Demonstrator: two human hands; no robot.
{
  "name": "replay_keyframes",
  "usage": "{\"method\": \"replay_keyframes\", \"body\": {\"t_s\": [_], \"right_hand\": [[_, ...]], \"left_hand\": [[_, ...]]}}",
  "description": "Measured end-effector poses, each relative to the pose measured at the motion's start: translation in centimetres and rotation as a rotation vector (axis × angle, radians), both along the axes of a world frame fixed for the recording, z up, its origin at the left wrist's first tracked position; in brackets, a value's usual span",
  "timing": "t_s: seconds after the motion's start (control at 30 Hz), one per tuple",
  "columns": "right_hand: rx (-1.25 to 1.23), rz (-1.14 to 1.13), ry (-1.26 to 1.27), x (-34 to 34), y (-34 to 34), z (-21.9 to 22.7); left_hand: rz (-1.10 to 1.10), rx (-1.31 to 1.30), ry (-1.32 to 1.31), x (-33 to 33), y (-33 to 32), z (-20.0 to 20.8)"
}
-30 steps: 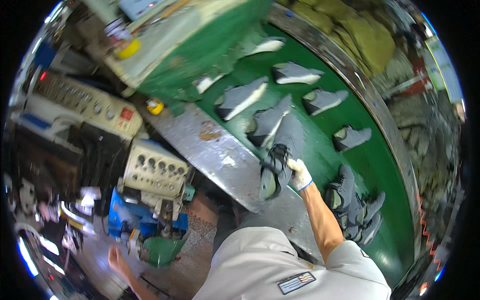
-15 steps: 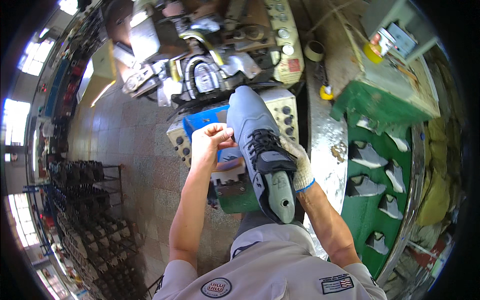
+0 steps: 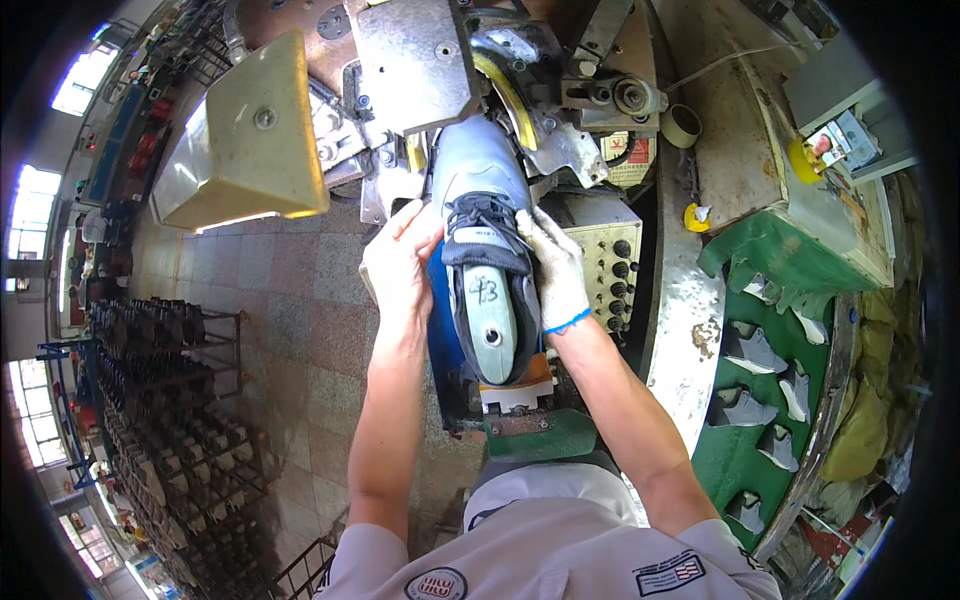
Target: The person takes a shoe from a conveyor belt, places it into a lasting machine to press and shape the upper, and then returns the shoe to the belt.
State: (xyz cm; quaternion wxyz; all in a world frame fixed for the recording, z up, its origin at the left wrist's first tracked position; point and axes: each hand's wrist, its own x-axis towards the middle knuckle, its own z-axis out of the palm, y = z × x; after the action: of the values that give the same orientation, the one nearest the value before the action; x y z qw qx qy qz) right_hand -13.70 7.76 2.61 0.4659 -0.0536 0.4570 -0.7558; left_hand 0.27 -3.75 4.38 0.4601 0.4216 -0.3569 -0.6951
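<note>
A grey shoe upper (image 3: pixel 476 175) with black laces is stretched over a pale green shoe last (image 3: pixel 488 345), whose heel end has a round hole and faces me. Its toe sits among the metal jaws of a machine (image 3: pixel 415 65), partly hidden under a steel plate. My bare left hand (image 3: pixel 402 262) grips the upper's left side, thumb and fingertips against it near the laces. On the other side my right hand (image 3: pixel 555 265), in a whitish knit glove with a blue cuff edge, holds the shoe near the laces.
A yellowish guard (image 3: pixel 245 140) juts out at the machine's left. Below right is a control panel (image 3: pixel 605 265) with black knobs. Several grey shoe uppers (image 3: pixel 745 410) lie on a green surface at the right. Dark racks (image 3: pixel 180 450) stand at the left; a tape roll (image 3: pixel 682 126) lies far right.
The shoe has moved forward and left, from tilted before me to straight with its toe in the machine. Both hands moved with it; the left now presses along its side.
</note>
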Motion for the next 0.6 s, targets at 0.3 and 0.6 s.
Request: {"method": "replay_keyframes", "body": {"t_s": [0.3, 0.6], "right_hand": [[0.024, -0.029, 0.065, 0.4, -0.8, -1.9], [0.056, 0.0, -0.028, 0.4, -0.8, -3.9]], "left_hand": [[-0.294, 0.465, 0.189, -0.8, 4.5, -1.6], [-0.316, 0.171, 0.106, -1.2, 4.1, -5.2]]}}
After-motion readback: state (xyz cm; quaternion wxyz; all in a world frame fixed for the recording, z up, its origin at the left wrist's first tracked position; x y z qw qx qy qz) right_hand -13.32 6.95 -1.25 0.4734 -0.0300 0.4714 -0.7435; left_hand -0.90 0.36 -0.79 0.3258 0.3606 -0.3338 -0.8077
